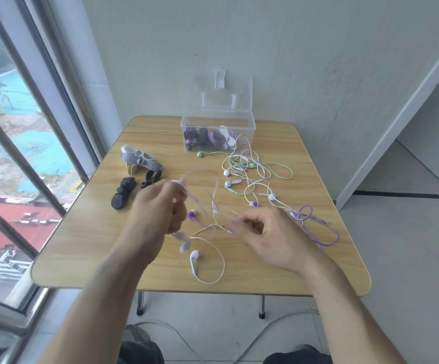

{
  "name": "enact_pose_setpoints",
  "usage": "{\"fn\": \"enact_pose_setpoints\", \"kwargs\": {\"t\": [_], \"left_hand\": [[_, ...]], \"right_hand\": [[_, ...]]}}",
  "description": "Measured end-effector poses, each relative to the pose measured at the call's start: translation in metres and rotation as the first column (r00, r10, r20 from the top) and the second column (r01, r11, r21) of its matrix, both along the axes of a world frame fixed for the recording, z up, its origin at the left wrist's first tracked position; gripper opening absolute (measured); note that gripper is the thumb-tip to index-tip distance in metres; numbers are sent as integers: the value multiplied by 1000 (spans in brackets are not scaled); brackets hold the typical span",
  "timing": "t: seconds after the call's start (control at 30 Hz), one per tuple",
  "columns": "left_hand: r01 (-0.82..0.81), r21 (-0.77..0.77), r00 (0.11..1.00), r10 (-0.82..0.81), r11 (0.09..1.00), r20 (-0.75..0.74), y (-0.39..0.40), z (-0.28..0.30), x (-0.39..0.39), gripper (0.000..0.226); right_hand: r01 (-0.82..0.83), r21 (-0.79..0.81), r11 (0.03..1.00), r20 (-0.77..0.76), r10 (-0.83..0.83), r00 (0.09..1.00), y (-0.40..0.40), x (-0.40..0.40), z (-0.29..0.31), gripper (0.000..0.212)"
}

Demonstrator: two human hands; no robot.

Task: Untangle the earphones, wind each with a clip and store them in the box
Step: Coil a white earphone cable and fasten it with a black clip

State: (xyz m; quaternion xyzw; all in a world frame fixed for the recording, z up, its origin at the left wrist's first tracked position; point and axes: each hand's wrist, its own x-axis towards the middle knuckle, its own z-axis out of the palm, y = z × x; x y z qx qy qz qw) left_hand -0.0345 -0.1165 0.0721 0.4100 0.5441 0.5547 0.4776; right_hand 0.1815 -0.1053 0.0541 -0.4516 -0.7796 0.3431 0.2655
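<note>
My left hand (157, 208) grips loops of a pale pink earphone cable (214, 190) above the table, blurred with motion. My right hand (263, 232) pinches the same cable a little to the right. One white earbud (194, 256) of this cable lies on the table below my hands. A tangle of white, green and purple earphones (249, 172) sits behind my right hand. A purple cable (320, 232) trails off to the right. The clear plastic box (247, 124) stands open at the back, holding several wound earphones. Grey clips (139, 158) and black clips (122, 195) lie at the left.
The wooden table (102, 245) stands against a wall, with a window close on the left. A white cable (176, 334) runs across the floor under the table, near my knees.
</note>
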Motion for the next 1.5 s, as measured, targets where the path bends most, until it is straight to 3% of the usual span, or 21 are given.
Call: {"fn": "enact_pose_setpoints", "kwargs": {"t": [0.07, 0.2, 0.3, 0.37, 0.53, 0.6, 0.7, 0.77, 0.87, 0.93, 1.0, 1.1, 1.2, 1.3, 1.4, 1.5], "left_hand": [[-208, -10, 966, 207, 978, 151, 7, 0, -10, 29], [-452, -57, 862, 452, 890, 229, 7, 4, -35, 30], [-426, -80, 888, 434, 901, 153, 8, 2, -48, 30], [-367, -87, 923, 374, 926, 90, 9, -3, -48, 32], [-432, -80, 898, 437, 898, 51, 7, 0, -45, 30], [-371, -91, 927, 363, 924, -97, 9, 0, -48, 24], [-188, -151, 920, 120, 970, -374, 9, -6, -44, 24], [-44, -187, 847, -63, 981, -528, 5, -8, -36, 22], [183, -256, 669, -311, 949, -675, -2, -5, -25, 15], [324, -358, 574, -483, 876, -661, -7, -5, -20, 26], [369, -400, 529, -543, 839, -652, -9, -6, -19, 36], [269, -291, 557, -395, 918, -730, -6, -9, -22, 18], [110, -111, 632, -156, 988, -759, -3, -4, -21, 28], [47, -53, 691, -70, 998, -719, -4, 4, -23, 29], [196, -195, 700, -277, 961, -658, -7, 7, -28, 12], [375, -347, 721, -506, 860, -473, -9, 8, -26, 37]], "right_hand": [[96, 34, 995, -39, -94, 995, 5, 11, 2, 35], [257, 10, 966, -133, -253, 958, 14, 37, 6, 33], [335, 0, 942, -141, -331, 933, 15, 55, 6, 30], [365, -64, 929, -227, -370, 901, 16, 63, 3, 23], [418, -196, 887, -370, -462, 806, 24, 86, -5, 9], [437, -234, 869, -392, -495, 775, 25, 91, -8, 7], [447, -286, 848, -478, -530, 700, 25, 91, -9, 7], [398, -343, 851, -606, -524, 599, 24, 87, -4, 10], [323, -371, 871, -753, -486, 444, 21, 79, 7, 11], [277, -374, 885, -798, -460, 391, 17, 71, 13, 11], [223, -392, 893, -825, -448, 344, 14, 64, 17, 12], [108, -409, 906, -868, -423, 260, 12, 54, 22, 9], [-49, -416, 908, -906, -409, 107, 11, 51, 24, 7], [-162, -368, 915, -930, -365, 49, 10, 48, 26, 28], [-196, -368, 909, -930, -361, 72, 8, 41, 27, 38], [-218, -407, 887, -913, -397, 90, 5, 31, 27, 40]]}}
